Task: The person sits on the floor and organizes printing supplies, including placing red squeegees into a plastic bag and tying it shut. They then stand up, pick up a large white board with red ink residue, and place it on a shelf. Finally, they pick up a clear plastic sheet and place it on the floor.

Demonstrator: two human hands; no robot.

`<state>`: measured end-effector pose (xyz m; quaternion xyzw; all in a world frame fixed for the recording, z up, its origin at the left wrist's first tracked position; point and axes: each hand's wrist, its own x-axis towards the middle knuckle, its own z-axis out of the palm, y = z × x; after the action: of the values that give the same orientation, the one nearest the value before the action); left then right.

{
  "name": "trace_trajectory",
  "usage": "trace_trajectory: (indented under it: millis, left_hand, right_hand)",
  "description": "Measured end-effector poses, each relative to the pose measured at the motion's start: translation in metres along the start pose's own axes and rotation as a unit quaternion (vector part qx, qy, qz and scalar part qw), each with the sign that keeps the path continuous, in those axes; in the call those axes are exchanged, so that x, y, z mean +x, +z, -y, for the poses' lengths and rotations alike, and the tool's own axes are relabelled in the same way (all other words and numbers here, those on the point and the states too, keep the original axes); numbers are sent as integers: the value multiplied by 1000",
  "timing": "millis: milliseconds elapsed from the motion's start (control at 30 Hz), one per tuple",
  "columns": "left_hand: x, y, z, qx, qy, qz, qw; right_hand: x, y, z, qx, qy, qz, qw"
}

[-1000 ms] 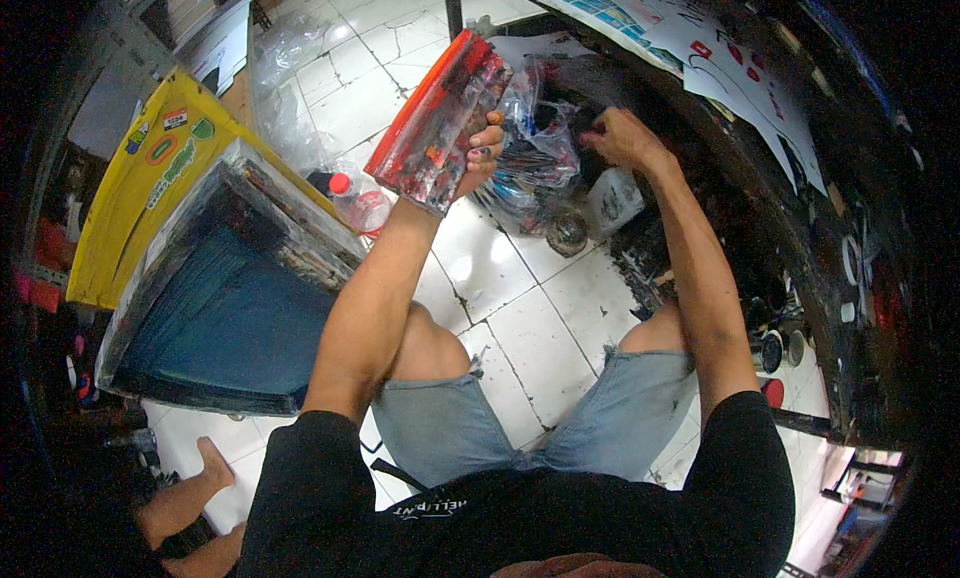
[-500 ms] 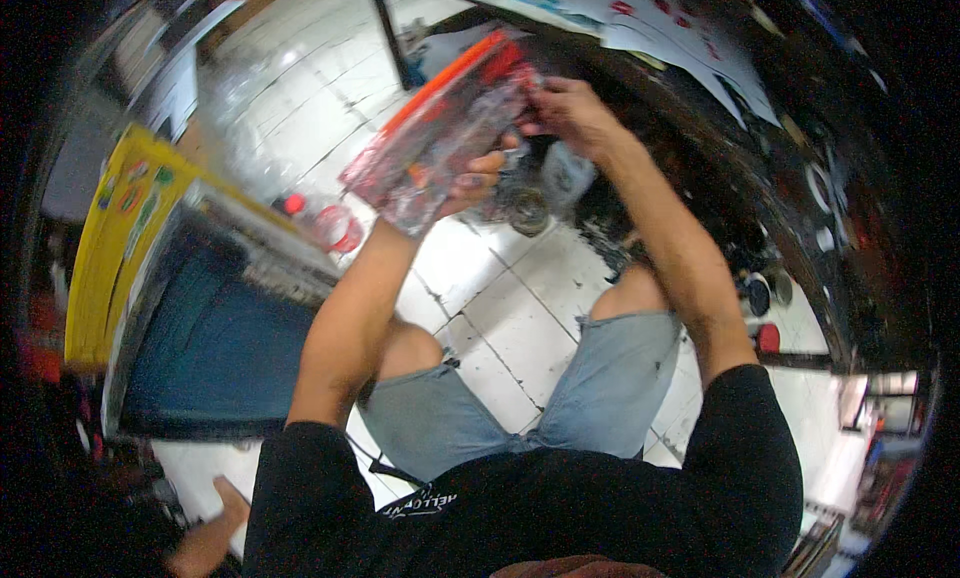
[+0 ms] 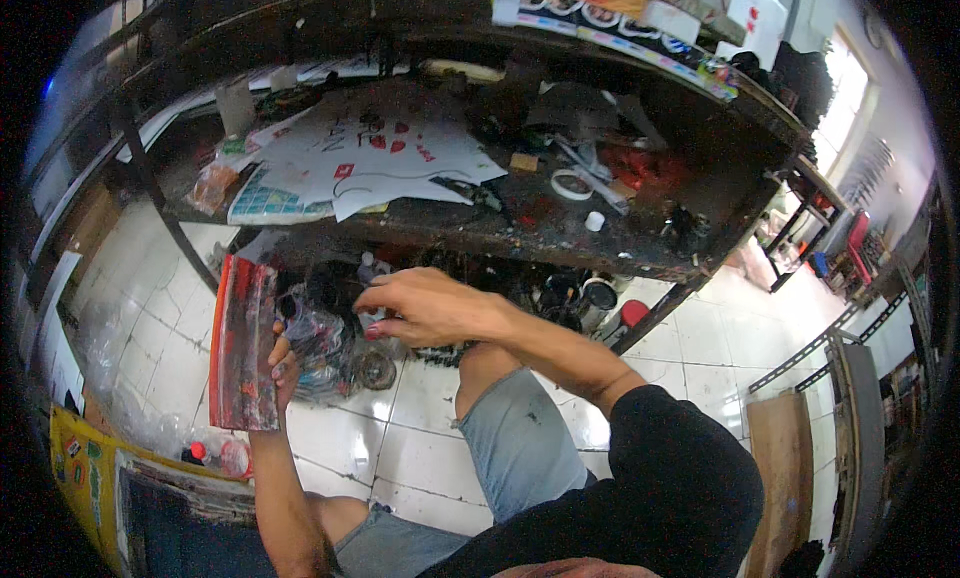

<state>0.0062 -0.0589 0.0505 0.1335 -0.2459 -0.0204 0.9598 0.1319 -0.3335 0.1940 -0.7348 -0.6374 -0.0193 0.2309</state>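
Note:
My left hand (image 3: 283, 366) grips a long squeegee (image 3: 243, 343) by its side and holds it upright. The squeegee has a bright orange-red edge and a body smeared with red and dark ink. My right hand (image 3: 425, 306) is to the right of it, apart from it, with fingers half bent, the thumb away from them, and nothing visible between. Behind and below the hands, under the table, lies a crumpled clear plastic bag (image 3: 325, 353). A roll of tape (image 3: 375, 369) rests on the floor beside the bag.
A dark, ink-stained table (image 3: 600, 243) spans the front, bearing paper sheets (image 3: 375, 163) and a white tape ring (image 3: 572, 185). Under it stand several cans (image 3: 598, 296). At lower left are a yellow frame (image 3: 75, 478) and a red-capped bottle (image 3: 232, 458). A board (image 3: 780, 468) leans at right.
The view has swung right and up to the table. The squeegee has turned from slanted to upright in my left hand. My right hand has come away from it.

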Motion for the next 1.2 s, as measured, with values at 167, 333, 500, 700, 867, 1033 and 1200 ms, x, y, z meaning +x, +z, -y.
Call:
trace_trajectory:
  millis: [167,333,500,700,867,1033,1200]
  left_hand:
    - [-15,28,-9,56,32,-70,995]
    - [1,15,7,9,7,19,1000]
    - [4,9,10,13,17,50,999]
    - [10,23,11,3,12,29,999]
    - [9,24,19,-21,0,39,999]
    - [18,26,26,-31,-27,57,998]
    - [20,28,31,-29,-58,33,997]
  right_hand:
    - [-51,-158,27,-174,14,-387,905]
    - [-123,-371,-22,-523,479,-421,566]
    - [-185,-460,-115,-486,552,-199,647]
    - [-174,-414,-97,-501,320,-466,656]
    - [-44,-185,13,-193,27,-585,788]
    - [71,-14,21,-35,-75,-405,911]
    - [128,89,-3,98,-39,-329,938]
